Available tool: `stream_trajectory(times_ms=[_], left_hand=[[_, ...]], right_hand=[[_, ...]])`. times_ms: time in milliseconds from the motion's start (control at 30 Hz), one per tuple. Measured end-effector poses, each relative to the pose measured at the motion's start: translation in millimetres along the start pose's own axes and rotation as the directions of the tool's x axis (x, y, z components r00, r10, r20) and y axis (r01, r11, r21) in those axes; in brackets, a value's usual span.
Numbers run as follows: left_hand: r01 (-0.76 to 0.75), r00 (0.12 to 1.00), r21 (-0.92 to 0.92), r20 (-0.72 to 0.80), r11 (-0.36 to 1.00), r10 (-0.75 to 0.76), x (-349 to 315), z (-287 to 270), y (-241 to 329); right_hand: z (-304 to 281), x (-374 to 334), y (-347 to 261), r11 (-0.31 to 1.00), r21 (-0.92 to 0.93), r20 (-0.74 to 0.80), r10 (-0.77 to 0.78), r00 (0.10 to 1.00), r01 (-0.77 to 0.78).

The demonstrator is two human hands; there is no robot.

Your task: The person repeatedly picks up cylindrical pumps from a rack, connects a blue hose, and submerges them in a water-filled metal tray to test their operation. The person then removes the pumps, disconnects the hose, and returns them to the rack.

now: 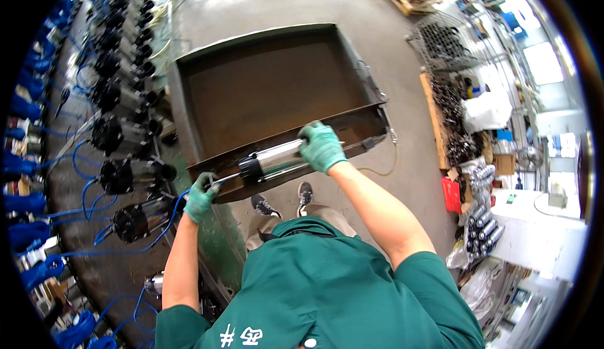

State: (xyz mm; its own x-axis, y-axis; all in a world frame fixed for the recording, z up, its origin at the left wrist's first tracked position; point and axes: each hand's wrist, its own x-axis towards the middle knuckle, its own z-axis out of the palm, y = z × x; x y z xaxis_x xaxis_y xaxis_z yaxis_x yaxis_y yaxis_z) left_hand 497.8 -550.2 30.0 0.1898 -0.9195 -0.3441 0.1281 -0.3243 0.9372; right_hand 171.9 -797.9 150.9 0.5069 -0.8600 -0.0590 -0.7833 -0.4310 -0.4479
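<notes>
A silver metal cylinder with a black end [251, 168] lies along the near compartment of a dark metal tank [258, 31]. My right hand [323, 147], in a green glove, is wrapped over the cylinder's right part from above. My left hand [200, 199], also gloved in green, is closed at the tank's near left corner, beside the cylinder's black end. A blue cable [165, 230] runs from the lower left into my left hand, and a thin length continues toward the black end. The left fingertips partly hide what they grip.
Rows of black-and-silver cylindrical units [135, 176] with blue cables stand on my left. On the right are a pallet of dark parts [447, 110], a wire basket [443, 40] and a white table [535, 223]. A thin hose [395, 154] hangs off the tank's right side.
</notes>
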Motion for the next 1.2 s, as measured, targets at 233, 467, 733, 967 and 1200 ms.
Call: stream_trajectory(times_ms=[233,467,733,967,1200], left_hand=[[-0.117,0.903,0.856,-0.119,0.503,0.413,-11.5,32.5,65.5],[-0.267,0.865,0.912,0.083,0.313,0.495,-3.6,153.6,120.6],[-0.225,0.930,0.971,0.191,0.077,0.313,68.4,250.9,116.3],[-0.184,0.957,0.969,0.139,0.163,0.254,88.2,280.7,120.8],[-0.179,0.947,0.968,0.121,0.177,0.297,86.5,272.4,110.9]], right_hand=[[-17.9,-15.6,20.9,0.949,0.316,0.041,0.003,0.999,-0.016],[-42.5,-42.4,271.2,0.890,0.145,-0.467,0.447,0.763,-0.433],[-98.3,10.3,306.2,0.414,0.573,0.295,0.701,0.649,-0.707],[-96.6,35.9,312.5,0.651,0.506,0.225,0.533,0.816,-0.565],[-100.3,-26.3,206.9,0.469,0.829,0.280,0.125,0.952,-0.305]])
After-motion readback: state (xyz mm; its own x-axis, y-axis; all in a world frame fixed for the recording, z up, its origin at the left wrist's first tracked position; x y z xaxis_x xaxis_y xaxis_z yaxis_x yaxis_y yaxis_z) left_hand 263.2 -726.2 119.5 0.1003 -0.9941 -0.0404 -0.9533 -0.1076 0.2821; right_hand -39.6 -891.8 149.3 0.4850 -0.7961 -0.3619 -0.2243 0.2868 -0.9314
